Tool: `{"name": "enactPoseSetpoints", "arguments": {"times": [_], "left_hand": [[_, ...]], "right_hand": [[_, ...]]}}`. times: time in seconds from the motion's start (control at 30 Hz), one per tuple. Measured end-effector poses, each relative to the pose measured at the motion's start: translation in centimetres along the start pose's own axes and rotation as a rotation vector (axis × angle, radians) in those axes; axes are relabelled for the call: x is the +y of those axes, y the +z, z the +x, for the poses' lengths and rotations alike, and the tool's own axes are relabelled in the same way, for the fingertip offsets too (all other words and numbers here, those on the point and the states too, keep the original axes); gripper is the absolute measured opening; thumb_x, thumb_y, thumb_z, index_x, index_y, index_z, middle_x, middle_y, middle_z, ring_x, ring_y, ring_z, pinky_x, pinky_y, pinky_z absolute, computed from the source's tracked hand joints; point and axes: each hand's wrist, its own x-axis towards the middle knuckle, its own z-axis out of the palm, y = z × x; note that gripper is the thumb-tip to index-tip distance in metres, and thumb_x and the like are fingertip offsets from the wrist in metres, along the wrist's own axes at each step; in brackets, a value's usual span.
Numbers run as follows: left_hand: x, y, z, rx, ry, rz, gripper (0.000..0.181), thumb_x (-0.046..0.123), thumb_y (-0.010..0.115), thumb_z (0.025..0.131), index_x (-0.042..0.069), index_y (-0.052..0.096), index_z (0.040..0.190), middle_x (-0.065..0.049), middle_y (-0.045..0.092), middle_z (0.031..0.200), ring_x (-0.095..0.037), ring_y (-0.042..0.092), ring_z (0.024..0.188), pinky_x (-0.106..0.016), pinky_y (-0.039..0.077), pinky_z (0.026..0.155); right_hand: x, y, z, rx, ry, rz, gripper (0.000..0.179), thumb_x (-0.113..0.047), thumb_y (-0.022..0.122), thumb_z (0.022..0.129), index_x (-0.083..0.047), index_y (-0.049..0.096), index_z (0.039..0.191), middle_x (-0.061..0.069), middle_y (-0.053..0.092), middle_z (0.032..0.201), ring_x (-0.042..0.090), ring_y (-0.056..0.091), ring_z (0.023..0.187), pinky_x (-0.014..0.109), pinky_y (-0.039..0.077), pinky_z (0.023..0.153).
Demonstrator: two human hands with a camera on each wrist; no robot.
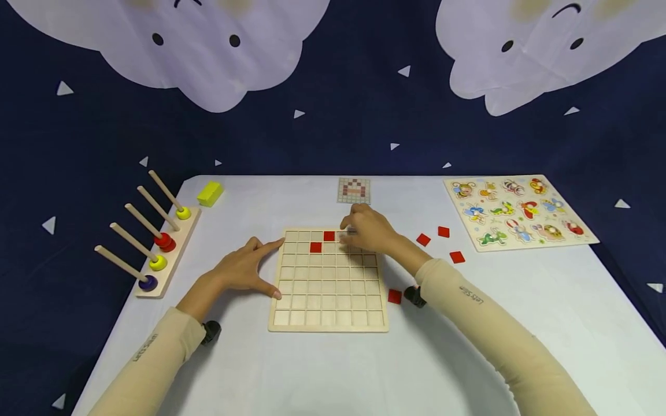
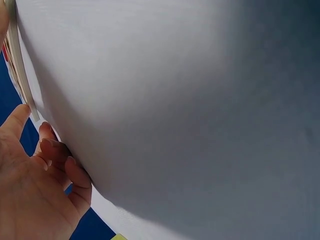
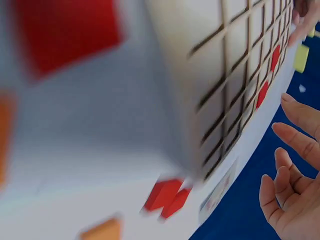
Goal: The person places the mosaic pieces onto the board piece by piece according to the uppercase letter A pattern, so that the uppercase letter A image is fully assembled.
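Note:
A wooden grid board (image 1: 328, 289) lies on the white table, with one red square tile (image 1: 329, 236) in its top row and another red tile (image 1: 315, 247) one row lower to the left. My left hand (image 1: 244, 266) spreads its thumb and index finger against the board's left edge; in the left wrist view the other fingers of the left hand (image 2: 40, 185) curl loosely. Over the top right of the board hovers my right hand (image 1: 368, 230). In the right wrist view the right hand (image 3: 295, 165) has loosely bent fingers with nothing visible between them.
Several loose red tiles (image 1: 444, 231) lie right of the board, one red tile (image 1: 395, 296) close to its edge. A small pattern card (image 1: 354, 190) is behind the board. An insect puzzle (image 1: 520, 214) lies at right; a peg stacker (image 1: 171, 251) and yellow block (image 1: 210, 194) stand at left.

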Motion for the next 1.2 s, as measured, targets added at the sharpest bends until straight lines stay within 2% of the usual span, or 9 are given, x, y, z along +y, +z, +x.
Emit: {"name": "enactPoseSetpoints", "arguments": {"times": [0.27, 0.53, 0.87, 1.2], "left_hand": [[0.1, -0.1, 0.0, -0.012, -0.008, 0.0, 0.125, 0.07, 0.085, 0.054, 0.023, 0.031, 0.157, -0.007, 0.041, 0.104, -0.019, 0.043, 0.075, -0.03, 0.035, 0.061], [0.0, -0.1, -0.1, -0.018, -0.01, 0.006, 0.126, 0.07, 0.085, 0.054, 0.023, 0.031, 0.157, -0.007, 0.04, 0.103, -0.019, 0.043, 0.074, -0.03, 0.035, 0.061], [0.2, -0.2, 0.1, -0.036, -0.006, 0.01, 0.125, 0.07, 0.085, 0.055, 0.022, 0.031, 0.157, -0.007, 0.04, 0.102, -0.018, 0.042, 0.073, -0.029, 0.034, 0.06], [0.1, -0.2, 0.0, -0.029, -0.006, 0.007, 0.125, 0.07, 0.085, 0.055, 0.022, 0.031, 0.157, -0.006, 0.04, 0.102, -0.018, 0.042, 0.073, -0.029, 0.034, 0.06]], "right_hand": [[4.2, -1.4, -3.0, 0.003, 0.138, -0.045, 0.029, -0.022, 0.081, 0.083, -0.004, 0.077, 0.106, 0.012, 0.06, 0.097, 0.026, 0.051, 0.091, 0.04, 0.049, 0.078], [6.4, -1.1, -4.3, 0.017, 0.201, -0.091, 0.025, -0.025, 0.081, 0.082, -0.004, 0.078, 0.097, 0.013, 0.061, 0.096, 0.029, 0.053, 0.095, 0.044, 0.05, 0.08], [7.0, -0.5, -4.2, 0.018, 0.235, -0.059, 0.023, -0.023, 0.08, 0.082, -0.003, 0.078, 0.095, 0.013, 0.061, 0.096, 0.028, 0.052, 0.093, 0.043, 0.049, 0.08], [6.9, -0.5, -4.1, 0.013, 0.243, -0.047, 0.022, -0.024, 0.079, 0.082, -0.003, 0.078, 0.09, 0.014, 0.059, 0.099, 0.03, 0.052, 0.099, 0.047, 0.05, 0.08]]}}
